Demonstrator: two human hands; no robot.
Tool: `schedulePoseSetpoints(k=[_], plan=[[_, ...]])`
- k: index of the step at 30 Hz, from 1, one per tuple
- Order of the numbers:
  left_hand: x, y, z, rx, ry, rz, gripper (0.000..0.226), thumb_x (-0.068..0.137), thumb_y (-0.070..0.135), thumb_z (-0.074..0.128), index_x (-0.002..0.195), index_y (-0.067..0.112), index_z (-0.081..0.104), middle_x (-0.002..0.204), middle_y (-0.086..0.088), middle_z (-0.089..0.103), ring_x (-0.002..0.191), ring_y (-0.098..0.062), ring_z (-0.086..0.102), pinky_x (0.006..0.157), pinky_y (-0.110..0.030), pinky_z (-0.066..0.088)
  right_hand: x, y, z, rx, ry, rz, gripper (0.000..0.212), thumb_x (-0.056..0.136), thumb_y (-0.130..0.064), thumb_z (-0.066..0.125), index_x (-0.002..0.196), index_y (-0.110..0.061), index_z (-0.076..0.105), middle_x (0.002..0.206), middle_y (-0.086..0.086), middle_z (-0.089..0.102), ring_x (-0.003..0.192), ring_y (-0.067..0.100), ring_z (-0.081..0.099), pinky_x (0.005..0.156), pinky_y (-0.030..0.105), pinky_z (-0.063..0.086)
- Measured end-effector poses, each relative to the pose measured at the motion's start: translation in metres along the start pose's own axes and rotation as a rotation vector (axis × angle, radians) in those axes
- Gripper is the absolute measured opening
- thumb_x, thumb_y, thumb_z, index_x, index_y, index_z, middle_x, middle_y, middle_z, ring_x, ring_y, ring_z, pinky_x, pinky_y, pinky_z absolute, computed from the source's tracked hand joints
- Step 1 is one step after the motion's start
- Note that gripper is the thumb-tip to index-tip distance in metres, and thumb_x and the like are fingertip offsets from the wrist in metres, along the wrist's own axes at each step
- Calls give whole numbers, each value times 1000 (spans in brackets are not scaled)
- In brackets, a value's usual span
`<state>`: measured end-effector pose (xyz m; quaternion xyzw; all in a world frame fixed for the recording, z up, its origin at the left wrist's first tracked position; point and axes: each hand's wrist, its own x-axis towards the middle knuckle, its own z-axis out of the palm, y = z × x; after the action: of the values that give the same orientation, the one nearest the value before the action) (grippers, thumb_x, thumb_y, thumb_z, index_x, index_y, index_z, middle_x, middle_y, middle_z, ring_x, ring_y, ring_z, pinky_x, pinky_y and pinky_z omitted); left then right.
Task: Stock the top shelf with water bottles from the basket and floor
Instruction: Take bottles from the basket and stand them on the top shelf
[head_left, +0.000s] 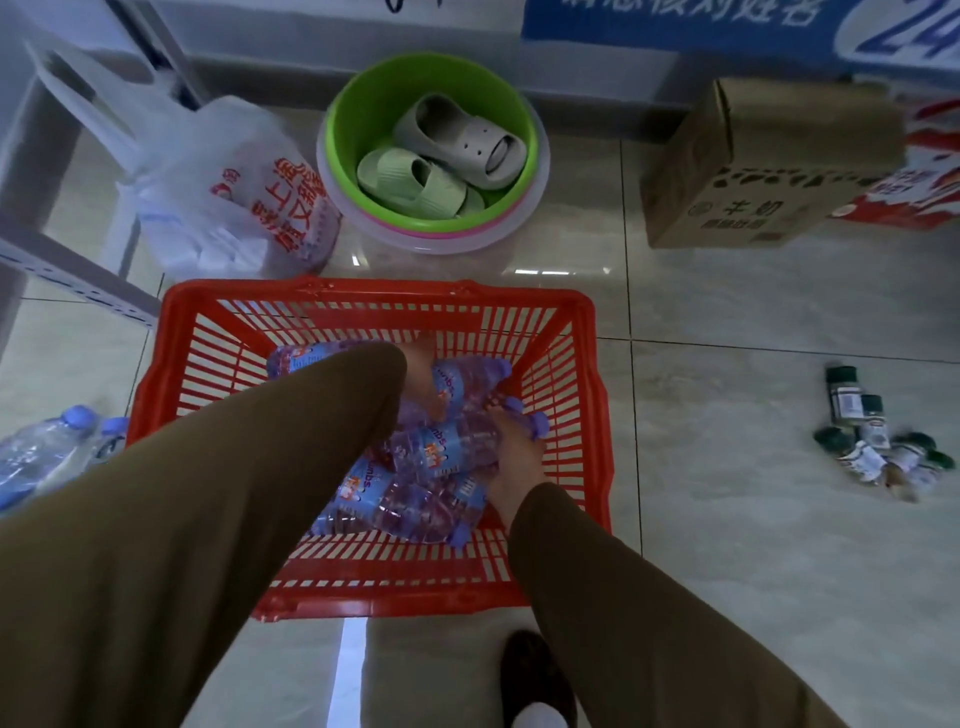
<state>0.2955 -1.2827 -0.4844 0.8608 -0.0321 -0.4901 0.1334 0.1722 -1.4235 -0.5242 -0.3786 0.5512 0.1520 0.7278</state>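
Note:
A red plastic basket (571, 332) stands on the tiled floor in front of me, with several clear water bottles with blue labels and purple caps lying in it. My right hand (511, 452) is closed around one water bottle (447, 447) near its neck. My left hand (418, 371) reaches into the basket and touches another bottle (470, 379); its fingers are mostly hidden by my brown sleeve. Two more bottles (47, 447) lie on the floor left of the basket.
A grey metal shelf frame (31, 171) rises at the left. Behind the basket sit a white plastic bag (234, 192) and a green basin (363, 98) with slippers. A cardboard box (753, 171) is at back right; small spice jars (872, 441) lie right.

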Motion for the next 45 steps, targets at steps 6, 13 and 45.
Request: schedulePoseSetpoints(k=[6,13,45], plan=[[-27,-24,10,-129,-18,24,103,77,61,76,154,9,32,153,-10,46,130,-28,52,104,-35,46,-21,-11,-8,-8,-79,-94,58,95,-26,69,140,-31,33,129,13,63,108,33,69,89,54,59],[-163,-38,33,-721,50,98,68,87,48,71,142,24,38,127,9,60,105,-15,64,82,-30,56,-114,-42,-19,-322,-129,-332,31,99,-25,63,126,-19,49,121,5,66,110,24,68,77,29,56],[-827,22,-361,-1117,753,866,67,77,-11,73,137,7,50,129,-12,68,120,-30,65,96,-32,56,-920,-368,230,-549,-892,-1277,25,80,-17,77,97,-19,59,102,10,67,99,39,65,102,59,48]])
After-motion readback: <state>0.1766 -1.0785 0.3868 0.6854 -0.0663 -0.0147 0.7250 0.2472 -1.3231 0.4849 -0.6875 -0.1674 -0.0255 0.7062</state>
